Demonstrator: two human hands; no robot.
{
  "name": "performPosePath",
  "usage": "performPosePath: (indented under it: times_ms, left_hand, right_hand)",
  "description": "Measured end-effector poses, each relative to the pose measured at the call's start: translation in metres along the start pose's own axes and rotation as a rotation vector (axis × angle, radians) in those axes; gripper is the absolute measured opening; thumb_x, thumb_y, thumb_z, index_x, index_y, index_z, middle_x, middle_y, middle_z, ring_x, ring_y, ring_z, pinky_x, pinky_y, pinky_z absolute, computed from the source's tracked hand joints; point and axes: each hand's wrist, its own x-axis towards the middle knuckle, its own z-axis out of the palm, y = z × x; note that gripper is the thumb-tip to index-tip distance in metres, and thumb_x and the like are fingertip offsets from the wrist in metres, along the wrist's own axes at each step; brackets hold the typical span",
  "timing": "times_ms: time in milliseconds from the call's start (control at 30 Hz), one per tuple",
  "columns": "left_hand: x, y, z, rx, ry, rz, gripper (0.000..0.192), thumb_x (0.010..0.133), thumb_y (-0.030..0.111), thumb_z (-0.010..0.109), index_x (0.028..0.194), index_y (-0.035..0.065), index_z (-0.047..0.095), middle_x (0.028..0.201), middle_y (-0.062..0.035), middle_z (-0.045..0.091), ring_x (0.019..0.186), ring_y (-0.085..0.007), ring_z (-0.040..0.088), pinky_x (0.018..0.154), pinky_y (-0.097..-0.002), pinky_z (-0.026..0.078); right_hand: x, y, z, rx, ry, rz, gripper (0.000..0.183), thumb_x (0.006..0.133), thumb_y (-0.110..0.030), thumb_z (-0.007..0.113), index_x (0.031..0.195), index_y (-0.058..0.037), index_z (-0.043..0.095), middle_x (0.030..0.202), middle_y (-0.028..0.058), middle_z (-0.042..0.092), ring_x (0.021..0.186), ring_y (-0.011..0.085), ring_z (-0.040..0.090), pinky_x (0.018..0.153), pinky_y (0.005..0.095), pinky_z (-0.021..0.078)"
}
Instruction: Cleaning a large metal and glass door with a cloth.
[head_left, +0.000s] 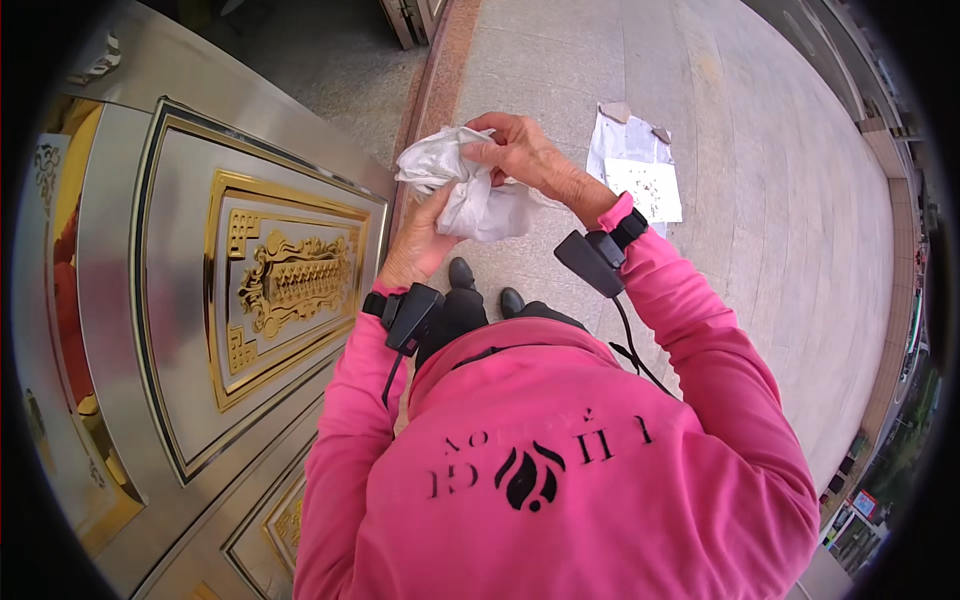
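Both my hands hold a bunched, thin white plastic bag or sheet (480, 199) in front of me; which of the two it is I cannot tell. From below and the left, my left hand (424, 238) grips it, the thumb lying along its folds. My right hand (517, 150) pinches the upper folds between thumb and fingers. Whatever is inside the bundle is hidden. Beyond my right wrist, a white sheet with dark specks (645, 189) lies on the floor over a larger pale sheet (613, 142).
A silver metal door with gold relief panels (300, 283) stands close on my left. Past it, a reddish stone threshold (442, 67) borders a doorway. Flat stone pieces (615, 112) rest on the pale sheet. My shoes (462, 274) stand on grey floor tiles (750, 225).
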Motion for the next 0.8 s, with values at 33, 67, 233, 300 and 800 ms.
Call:
performPosePath:
  times_ms: [33, 67, 233, 300, 800]
  left_hand:
    - [0.004, 0.005, -0.006, -0.112, 0.105, -0.002, 0.058, 0.091, 0.051, 0.039, 0.13, 0.0087, 0.042, 0.128, -0.0094, 0.05, 0.118, -0.0262, 0.049, 0.098, -0.0443, 0.041]
    - [0.007, 0.011, -0.012, -0.225, 0.212, -0.002, 0.055, 0.092, 0.047, 0.038, 0.13, 0.0079, 0.043, 0.129, -0.0106, 0.05, 0.119, -0.0274, 0.048, 0.099, -0.0452, 0.04]
    - [0.017, 0.053, -0.041, -0.474, 0.145, 0.109, 0.047, 0.092, 0.038, 0.034, 0.125, 0.0069, 0.048, 0.121, -0.0087, 0.055, 0.115, -0.0252, 0.051, 0.098, -0.0457, 0.037]
    - [0.021, 0.06, -0.056, -0.472, 0.125, 0.046, 0.046, 0.092, 0.035, 0.038, 0.127, 0.0069, 0.045, 0.125, -0.0109, 0.052, 0.117, -0.0283, 0.05, 0.1, -0.0428, 0.039]
    - [-0.027, 0.122, -0.094, 0.427, 0.777, 0.631, 0.032, 0.086, 0.009, 0.06, 0.115, 0.0005, 0.049, 0.112, -0.0097, 0.052, 0.094, -0.0163, 0.054, 0.073, -0.025, 0.046]
  right_hand:
    - [0.005, -0.002, -0.005, 0.125, 0.016, 0.007, 0.039, 0.086, -0.025, 0.062, 0.113, 0.0025, 0.055, 0.079, 0.0081, 0.062, 0.069, 0.0127, 0.06, 0.063, 0.0266, 0.0516]
    - [0.009, 0.002, -0.01, 0.189, 0.103, -0.038, 0.046, 0.088, -0.035, 0.059, 0.114, 0.0024, 0.054, 0.084, 0.0102, 0.061, 0.075, 0.0155, 0.061, 0.066, 0.0299, 0.0529]
    - [0.007, 0.016, 0.001, 0.088, 0.03, 0.154, 0.073, 0.086, -0.062, 0.043, 0.134, -0.0071, 0.039, 0.112, 0.0184, 0.054, 0.093, 0.0259, 0.06, 0.074, 0.0382, 0.0543]
    - [0.014, 0.003, 0.031, 0.319, -0.156, 0.157, 0.075, 0.085, -0.063, 0.045, 0.139, -0.0123, 0.031, 0.121, 0.0164, 0.049, 0.098, 0.0248, 0.059, 0.075, 0.0384, 0.0539]
    - [0.171, -0.085, 0.104, 0.157, 0.177, -0.362, 0.033, 0.069, -0.01, 0.073, 0.098, -0.0045, 0.06, 0.089, 0.0124, 0.06, 0.078, 0.0202, 0.059, 0.07, 0.033, 0.0492]
